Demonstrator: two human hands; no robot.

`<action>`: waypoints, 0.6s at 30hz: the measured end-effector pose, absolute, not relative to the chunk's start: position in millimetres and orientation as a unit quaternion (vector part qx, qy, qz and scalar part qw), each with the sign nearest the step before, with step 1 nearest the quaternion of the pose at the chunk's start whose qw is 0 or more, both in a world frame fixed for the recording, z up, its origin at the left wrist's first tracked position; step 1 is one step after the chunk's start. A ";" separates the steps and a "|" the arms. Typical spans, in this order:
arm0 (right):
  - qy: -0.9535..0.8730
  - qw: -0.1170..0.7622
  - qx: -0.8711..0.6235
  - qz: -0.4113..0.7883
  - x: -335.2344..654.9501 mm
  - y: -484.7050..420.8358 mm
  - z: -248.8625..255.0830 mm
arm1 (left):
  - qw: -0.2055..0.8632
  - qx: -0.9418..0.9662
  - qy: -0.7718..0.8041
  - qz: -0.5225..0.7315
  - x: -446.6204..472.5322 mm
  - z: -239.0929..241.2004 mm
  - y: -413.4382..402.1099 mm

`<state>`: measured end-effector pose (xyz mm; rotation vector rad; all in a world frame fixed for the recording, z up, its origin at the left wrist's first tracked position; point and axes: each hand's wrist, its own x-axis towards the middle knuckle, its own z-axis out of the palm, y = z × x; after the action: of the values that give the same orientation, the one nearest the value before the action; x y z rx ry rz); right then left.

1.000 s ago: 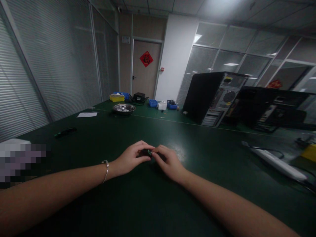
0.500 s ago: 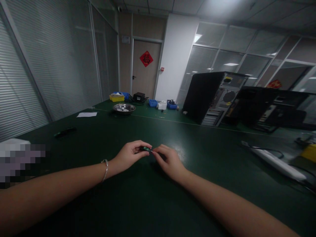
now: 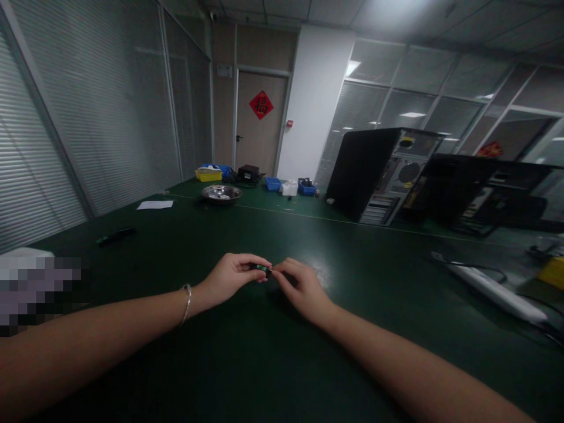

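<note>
Where the two forearms meet over the dark green table (image 3: 264, 370), we have both hands at work on one item. Nearest, a thin silver bracelet (image 3: 187, 304) circles the left wrist. Ahead of it, the left hand (image 3: 233, 273) has its thumb and fingers closed around a small green-and-black part (image 3: 262, 268), which sits between the two hands, just above the tabletop. From the other side, the right hand (image 3: 304, 288) pinches the right end of that part between thumb and forefinger; we see a pale tip there (too small to tell if it's a separate piece).

At the left edge we get a white object (image 3: 26, 252), partly pixelated. Well to the right, a white power strip (image 3: 497, 294) lies with black cable, a yellow item (image 3: 553, 273) beyond it. Left and farther up, we note a dark elongated piece (image 3: 116, 236) with some green, then a sheet of white paper (image 3: 155, 205).

Farther back, we log a metal bowl (image 3: 222, 202) with pale bits inside, a tall black computer tower (image 3: 365, 170) on the right, and, along the far end, a yellow bin (image 3: 209, 175), a black box (image 3: 248, 173) and a blue bin (image 3: 273, 184). Behind everything, we see a door (image 3: 247, 147) bearing a red diamond sign (image 3: 261, 106).
</note>
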<state>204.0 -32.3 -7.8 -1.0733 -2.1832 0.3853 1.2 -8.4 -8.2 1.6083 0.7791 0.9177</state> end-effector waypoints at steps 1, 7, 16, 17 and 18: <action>-0.835 0.334 -0.413 0.148 203.7 -32.6 -7.4 | 0.539 0.675 0.325 0.385 1.4 -8.0 -7.9; -0.821 0.344 -0.432 0.143 202.9 -33.0 -6.0 | 0.514 0.689 0.343 0.379 -1.1 -6.8 -4.0; -0.812 0.342 -0.450 0.148 204.1 -30.8 -9.1 | 0.316 0.890 0.269 0.190 -4.8 -3.0 -7.8; -0.810 0.344 -0.451 0.148 203.9 -30.7 -9.5 | 0.309 0.895 0.262 0.186 -4.5 -2.0 -8.5; -0.810 0.344 -0.451 0.148 203.6 -30.6 -9.8 | 0.306 0.898 0.258 0.183 -4.2 -1.2 -9.0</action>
<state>203.6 -30.6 -9.8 -1.1724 -2.1037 0.3849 -4.2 -9.0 -1.2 2.3764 0.6822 0.4839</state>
